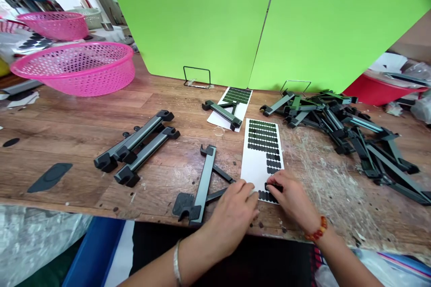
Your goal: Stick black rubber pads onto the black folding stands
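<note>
A white sheet [256,168] bears rows of small black rounded stick-on pads [263,136] and lies near the table's front edge. At its lower right, the fingertips of my right hand [293,195] pinch a black pad strip on the sheet. My left hand [232,217] is closed, fingers bent together over the sheet's lower left edge; what they grip, if anything, is hidden. Just left of that hand a grey-and-black folding stand [205,181] lies with its legs spread, the ends of the legs running under or beside my fingers.
Two similar stands [143,154] lie at left, and another [222,113] rests on a second padded sheet [237,95]. A tangled pile of stands [332,121] fills the right. Green panels [202,22] rise behind; a pink basket [101,78] stands at back left, a red container [367,89] at right.
</note>
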Available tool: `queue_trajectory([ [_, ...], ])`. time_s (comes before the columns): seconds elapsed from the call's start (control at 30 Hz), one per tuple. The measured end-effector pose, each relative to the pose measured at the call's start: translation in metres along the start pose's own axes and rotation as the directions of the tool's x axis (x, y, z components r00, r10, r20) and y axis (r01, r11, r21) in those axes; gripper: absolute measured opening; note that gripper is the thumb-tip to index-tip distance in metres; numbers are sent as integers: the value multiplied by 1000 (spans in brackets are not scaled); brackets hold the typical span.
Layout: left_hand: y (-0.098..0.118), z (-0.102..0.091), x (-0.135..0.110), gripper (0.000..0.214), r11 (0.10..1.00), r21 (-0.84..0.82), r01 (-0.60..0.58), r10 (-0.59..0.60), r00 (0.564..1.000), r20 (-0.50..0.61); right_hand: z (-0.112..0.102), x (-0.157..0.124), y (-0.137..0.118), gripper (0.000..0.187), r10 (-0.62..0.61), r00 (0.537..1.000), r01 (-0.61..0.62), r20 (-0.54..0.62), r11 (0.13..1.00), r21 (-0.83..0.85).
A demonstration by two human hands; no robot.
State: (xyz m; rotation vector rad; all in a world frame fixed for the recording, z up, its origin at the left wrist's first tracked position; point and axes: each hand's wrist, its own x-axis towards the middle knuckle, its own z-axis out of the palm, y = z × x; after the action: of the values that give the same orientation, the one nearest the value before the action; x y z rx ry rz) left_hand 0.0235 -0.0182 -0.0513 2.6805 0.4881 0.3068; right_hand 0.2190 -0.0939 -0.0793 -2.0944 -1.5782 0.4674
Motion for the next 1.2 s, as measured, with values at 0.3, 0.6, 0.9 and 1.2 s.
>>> queue_trajectory([
  [0.3, 6, 29, 14, 42, 982, 189, -19, 8, 998, 63, 3, 7, 3, 11, -21, 1000, 23, 15, 993, -115],
  [0.6, 6, 25, 12, 43, 973, 226, -47, 30, 997, 77, 3, -1, -1, 6, 16, 999, -14, 47, 999, -38],
  [0.9, 6, 30, 10, 45, 964, 261, -49, 35, 998, 61, 4, 3, -3, 9, 15, 1000, -15, 17, 1000, -13],
  [1.2, 7, 22, 6, 30, 976, 202, -84, 74, 996, 55, -34, 10, -10, 14, 188, 968, -237, 165, 898, 371],
])
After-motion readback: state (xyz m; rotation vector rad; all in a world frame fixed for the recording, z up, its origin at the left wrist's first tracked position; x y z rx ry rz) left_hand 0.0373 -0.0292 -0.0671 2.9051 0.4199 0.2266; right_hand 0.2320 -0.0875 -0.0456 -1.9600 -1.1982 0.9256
